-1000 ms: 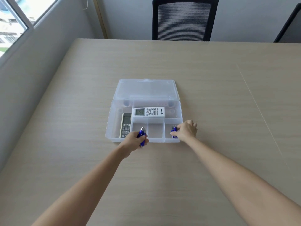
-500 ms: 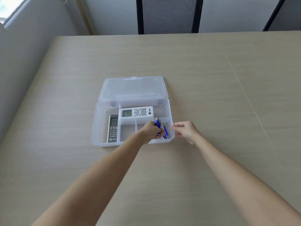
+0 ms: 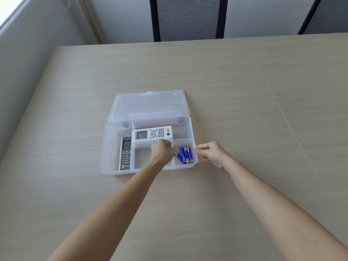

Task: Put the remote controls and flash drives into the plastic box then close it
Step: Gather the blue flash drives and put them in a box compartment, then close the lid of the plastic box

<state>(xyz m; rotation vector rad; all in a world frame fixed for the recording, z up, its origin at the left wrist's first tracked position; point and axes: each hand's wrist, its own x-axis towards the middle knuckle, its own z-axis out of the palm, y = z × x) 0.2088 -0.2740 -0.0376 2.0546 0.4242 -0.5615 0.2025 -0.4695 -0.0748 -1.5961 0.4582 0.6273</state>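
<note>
Here, two bare hands reach over a translucent plastic box (image 3: 105, 147) lying on a pale wooden table (image 3: 244, 110), its lid (image 3: 150, 106) folded flat open on the far side. Two remote controls lie inside: a white remote (image 3: 153, 133) set crosswise just beyond the left hand (image 3: 162, 152), and a grey remote (image 3: 125, 153) lengthwise in the long compartment well to that hand's left. The blue flash drives (image 3: 185, 155) lie bunched in the near right compartment, between the two hands — about four, though they overlap and an exact count cannot be made.

The left hand hovers over the middle near compartment, fingers curled loosely inward, knuckles up; its fingertips are near the leftmost drive, and whether they touch it cannot be told. The hand and forearm hide most of that middle compartment and part of the box's front wall. The right hand (image 3: 211, 154) is outside the box, beside its right wall, fingers extended and held together, the tips at or just against the wall; it holds nothing that can be seen.

Beyond the table's far edge stands one black mesh-backed chair (image 3: 188, 17), with the edge of a second chair (image 3: 316, 16) at the right — both well apart from the hands. A grey wall (image 3: 28, 63) runs along the left.
</note>
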